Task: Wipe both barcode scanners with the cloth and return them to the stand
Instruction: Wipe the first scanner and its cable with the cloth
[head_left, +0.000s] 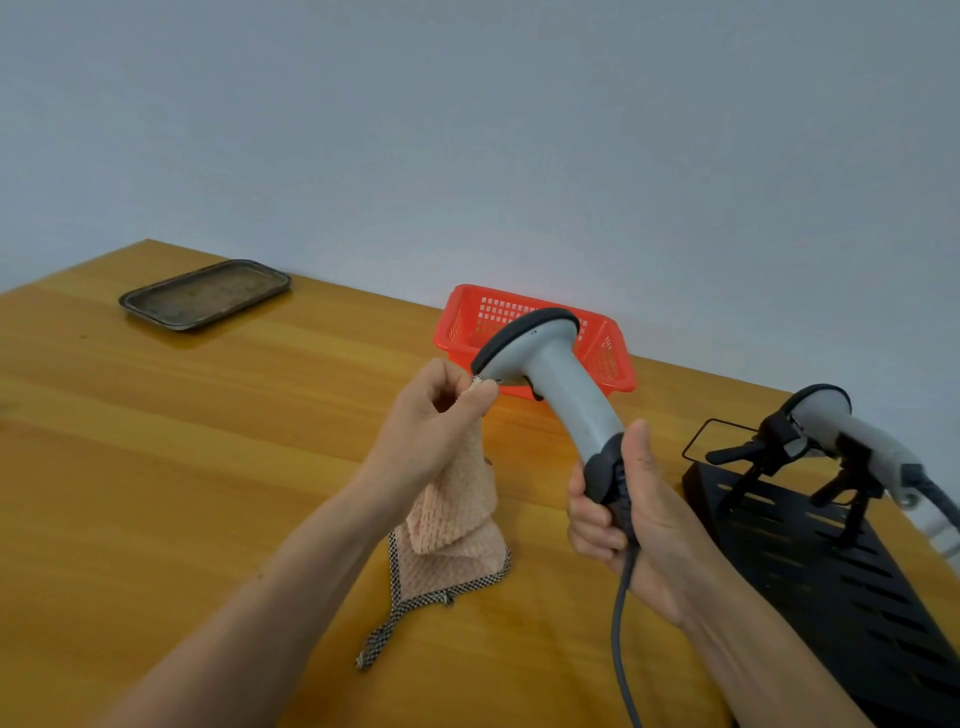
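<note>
Your right hand (618, 514) gripped the grey scanner (550, 364) by its handle, mid-frame, while your left hand (436, 415) pinched the cloth (457, 514) right at its nose. The other scanner (841, 426) sat on the stand (831, 561), lower right.

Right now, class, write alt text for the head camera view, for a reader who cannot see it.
The right hand holds a grey barcode scanner by its handle while the left hand pinches a pink cloth at its head. A second scanner sits on the black stand.
</note>
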